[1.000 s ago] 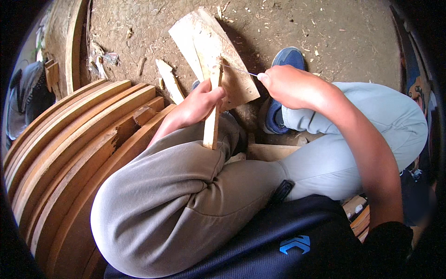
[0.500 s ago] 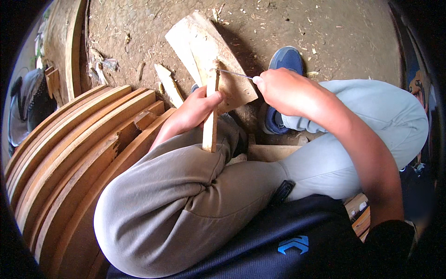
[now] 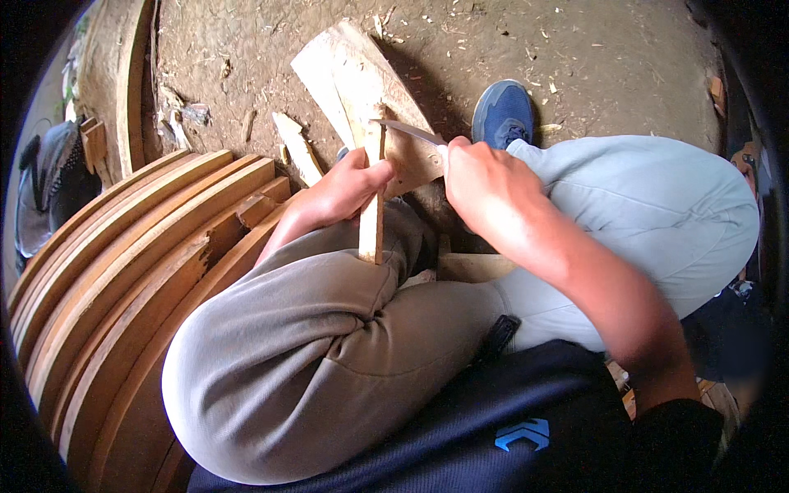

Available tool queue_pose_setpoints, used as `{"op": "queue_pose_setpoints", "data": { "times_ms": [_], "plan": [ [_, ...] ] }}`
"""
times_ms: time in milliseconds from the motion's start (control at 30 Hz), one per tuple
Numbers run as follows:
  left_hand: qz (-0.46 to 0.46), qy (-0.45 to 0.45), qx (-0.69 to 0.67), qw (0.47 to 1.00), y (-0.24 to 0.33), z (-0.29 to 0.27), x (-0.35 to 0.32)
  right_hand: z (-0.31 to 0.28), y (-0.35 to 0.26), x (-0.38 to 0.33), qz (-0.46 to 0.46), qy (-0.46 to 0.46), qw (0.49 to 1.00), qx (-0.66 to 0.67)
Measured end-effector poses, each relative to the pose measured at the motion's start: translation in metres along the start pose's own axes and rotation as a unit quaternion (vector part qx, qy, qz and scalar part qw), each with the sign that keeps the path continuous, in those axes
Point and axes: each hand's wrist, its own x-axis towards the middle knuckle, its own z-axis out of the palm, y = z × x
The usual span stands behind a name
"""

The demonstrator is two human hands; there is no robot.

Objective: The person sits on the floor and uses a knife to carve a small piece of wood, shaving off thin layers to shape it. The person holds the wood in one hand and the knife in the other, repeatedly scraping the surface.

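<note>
My left hand [image 3: 352, 187] is closed round the middle of a narrow wooden stick [image 3: 371, 230], which stands nearly upright in view with its near end by my thigh. My right hand [image 3: 490, 177] grips a knife by its pale handle. The knife's thin blade [image 3: 408, 130] points left, its tip at the stick's far end. Behind the stick a broad, pale wooden board [image 3: 345, 70] slants across the ground. Most of the knife handle is hidden in my right fist.
Curved stacked planks [image 3: 123, 304] fill the left side. A split wood piece [image 3: 297, 146] and scattered chips lie on the dirt floor [image 3: 271, 49]. My blue shoe [image 3: 504, 111] stands right of the board. A dark bag [image 3: 62, 185] sits at the far left.
My right hand has come nearer to me and slightly left. The knife's blade now shows its broader side and slopes more. My left hand and the stick have hardly moved.
</note>
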Motion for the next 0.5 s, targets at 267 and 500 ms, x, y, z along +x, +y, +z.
{"op": "queue_pose_setpoints", "data": {
  "times_ms": [267, 500],
  "plan": [
    [-0.003, 0.010, -0.004, 1.000, -0.005, -0.003, 0.001, 0.020, -0.008, 0.003, -0.018, 0.076, 0.997, -0.017],
    [0.026, 0.010, 0.005, 1.000, -0.009, -0.006, 0.004, 0.010, 0.012, 0.005, -0.072, 0.140, 0.983, -0.090]
  ]
}}
